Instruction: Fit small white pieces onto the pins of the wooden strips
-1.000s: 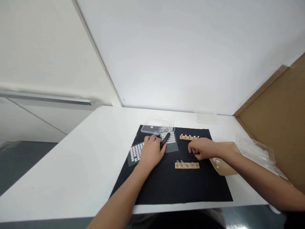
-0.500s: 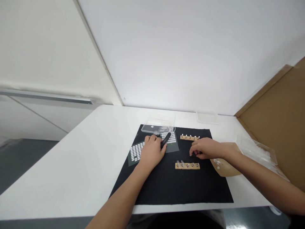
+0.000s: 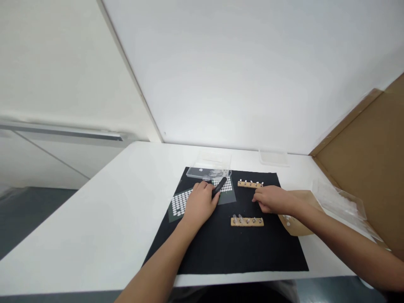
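My left hand rests on a black mat with its fingers curled round a black pen-like tool. Under that hand lie clear sheets of small white dots. My right hand hovers low over the mat between two wooden strips, fingers curled downward; what they hold, if anything, is hidden. The near wooden strip carries several small clear and metal pieces. The far wooden strip carries white-tipped pieces.
A clear plastic box lies at the mat's far edge, and a clear lid sits by the wall. A brown paper piece and a clear bag lie to the right, beside a cardboard panel. The white table extends left.
My right hand has shifted slightly to the right and a little farther from the near strip. My left hand has stayed on the tool. The view has tilted a bit.
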The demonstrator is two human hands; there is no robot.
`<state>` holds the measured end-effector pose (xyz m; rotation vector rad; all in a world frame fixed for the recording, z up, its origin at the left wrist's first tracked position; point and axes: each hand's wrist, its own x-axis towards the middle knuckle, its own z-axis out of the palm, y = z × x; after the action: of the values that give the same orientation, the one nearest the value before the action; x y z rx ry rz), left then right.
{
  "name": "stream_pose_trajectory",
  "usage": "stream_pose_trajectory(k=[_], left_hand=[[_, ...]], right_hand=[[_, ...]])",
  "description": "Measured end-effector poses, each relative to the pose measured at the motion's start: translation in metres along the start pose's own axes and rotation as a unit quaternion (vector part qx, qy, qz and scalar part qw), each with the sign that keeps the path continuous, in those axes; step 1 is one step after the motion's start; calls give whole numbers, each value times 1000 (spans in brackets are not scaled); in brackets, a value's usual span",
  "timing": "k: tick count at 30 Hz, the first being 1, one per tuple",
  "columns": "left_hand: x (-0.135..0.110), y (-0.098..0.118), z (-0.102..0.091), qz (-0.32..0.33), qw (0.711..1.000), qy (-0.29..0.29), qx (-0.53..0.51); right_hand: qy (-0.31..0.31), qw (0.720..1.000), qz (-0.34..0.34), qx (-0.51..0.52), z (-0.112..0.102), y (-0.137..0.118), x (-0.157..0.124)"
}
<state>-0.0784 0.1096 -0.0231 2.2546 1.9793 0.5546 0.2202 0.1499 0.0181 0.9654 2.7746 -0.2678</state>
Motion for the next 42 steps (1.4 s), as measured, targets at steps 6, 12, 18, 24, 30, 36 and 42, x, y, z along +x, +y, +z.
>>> stream_pose_trajectory(k=[6, 12, 18, 24, 30, 36, 42], left_hand=[[-1, 5, -7, -13, 999, 19, -28], [-3, 12, -14, -14, 998, 30, -52], [0, 63, -40, 33, 992, -30, -121], [11, 136, -70, 119, 942, -194, -246], [10, 171, -51, 116, 875, -301, -361], [-7, 196, -21, 46, 831, -365, -418], [-13, 211, -4, 54, 850, -352, -389]], right_hand=[[4, 1000, 6, -8, 6, -1, 9], [43, 998, 37, 7, -7, -5, -6], [179, 968, 129, 118, -40, 2, -63], [313, 927, 154, 135, -45, 8, -105], [453, 846, 209, 188, 2, -20, -125], [528, 763, 285, 238, 46, -54, -130], [539, 746, 357, 160, 58, -58, -126]])
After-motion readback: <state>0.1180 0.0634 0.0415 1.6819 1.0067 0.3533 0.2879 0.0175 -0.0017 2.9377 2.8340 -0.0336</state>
